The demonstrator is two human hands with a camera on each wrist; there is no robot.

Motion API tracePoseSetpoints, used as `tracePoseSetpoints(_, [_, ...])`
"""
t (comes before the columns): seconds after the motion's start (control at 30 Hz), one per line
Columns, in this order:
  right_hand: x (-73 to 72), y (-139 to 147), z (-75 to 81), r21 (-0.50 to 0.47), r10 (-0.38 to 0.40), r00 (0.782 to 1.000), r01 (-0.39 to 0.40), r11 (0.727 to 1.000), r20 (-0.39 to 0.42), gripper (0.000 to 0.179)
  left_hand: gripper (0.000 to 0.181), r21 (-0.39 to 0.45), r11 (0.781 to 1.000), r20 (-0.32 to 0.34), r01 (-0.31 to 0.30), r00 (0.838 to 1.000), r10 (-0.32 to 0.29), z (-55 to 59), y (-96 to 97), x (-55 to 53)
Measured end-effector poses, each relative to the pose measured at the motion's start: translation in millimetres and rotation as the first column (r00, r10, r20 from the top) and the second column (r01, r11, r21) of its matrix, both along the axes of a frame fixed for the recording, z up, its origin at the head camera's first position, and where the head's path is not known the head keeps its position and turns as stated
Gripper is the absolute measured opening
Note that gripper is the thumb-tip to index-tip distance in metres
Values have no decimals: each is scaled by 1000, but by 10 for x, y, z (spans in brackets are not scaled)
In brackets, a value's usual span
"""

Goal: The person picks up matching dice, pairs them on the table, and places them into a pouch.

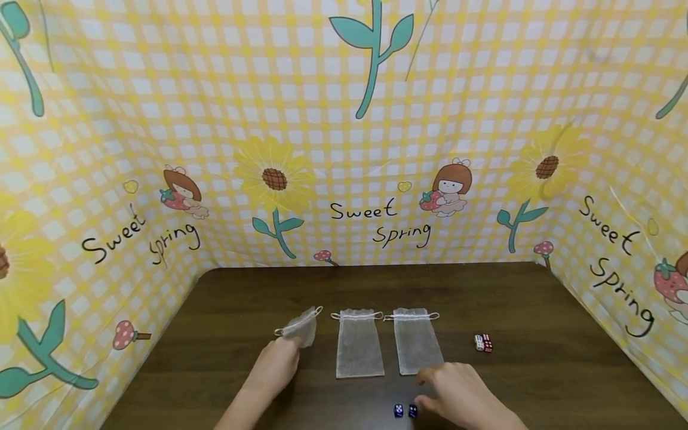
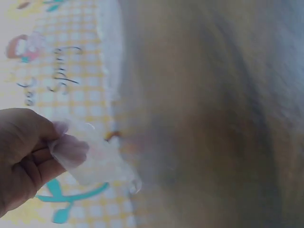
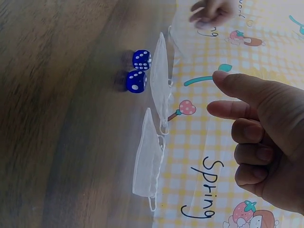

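My left hand [image 1: 275,365] pinches a small sheer white drawstring bag [image 1: 304,328], its fabric between thumb and fingers. In the left wrist view the bag [image 2: 107,164] hangs from the fingertips, its loop at the far end. My right hand [image 1: 457,388] holds nothing; thumb and index finger stand apart, the other fingers loosely bent. It is nearest to two blue dice [image 1: 398,410] with white dots, which sit side by side on the table in the right wrist view. The hand overlaps the lower corner of the right-hand drawstring bag [image 1: 416,343] in the head view.
Another flat drawstring bag [image 1: 359,346] lies in the middle of the dark wooden table [image 1: 258,286]. White dice [image 1: 479,342] and red dice [image 1: 488,343] sit together at the right. Yellow checked cloth [image 1: 355,155] walls in the table's back and sides.
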State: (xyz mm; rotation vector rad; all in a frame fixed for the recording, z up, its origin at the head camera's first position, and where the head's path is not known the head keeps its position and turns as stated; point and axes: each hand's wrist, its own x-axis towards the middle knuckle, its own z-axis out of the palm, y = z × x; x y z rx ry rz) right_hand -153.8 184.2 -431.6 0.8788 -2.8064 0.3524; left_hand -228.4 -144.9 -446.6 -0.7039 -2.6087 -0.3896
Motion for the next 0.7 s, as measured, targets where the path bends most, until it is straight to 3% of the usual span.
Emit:
tracePoseSetpoints(0.1, [-1,-5,3,-9,-7,1000,7,1000,16,20,16,122,992,-38,27,999,-23,122,89,108])
tracePoseSetpoints(0.2, [-4,-18,1,-38,-15,1000,16,999,19,20,24,276,955,-126,105,989,-73,222,206,247])
tracePoseSetpoints(0.3, [-9,-45,2,-134,-29,998,36,990,53,18,29,428,880,-209,207,970,-126,303,323,399])
tracePoseSetpoints(0.37, [-13,-70,3,-243,-26,996,45,969,81,17,33,517,807,-259,285,951,-170,340,390,488])
tracePoseSetpoints(0.43, [-23,-98,8,-380,-1,994,42,924,107,13,36,592,726,-302,349,932,-202,371,453,572])
tracePoseSetpoints(0.53, [-42,-133,38,-571,61,993,9,821,104,10,39,667,602,-364,438,897,-249,390,535,672])
tracePoseSetpoints(0.67, [-59,-148,121,-741,149,974,27,671,171,14,40,708,471,-432,526,850,-300,377,626,772])
tracePoseSetpoints(0.7, [-62,-145,143,-767,167,966,46,640,198,16,39,711,447,-444,542,840,-311,368,648,793])
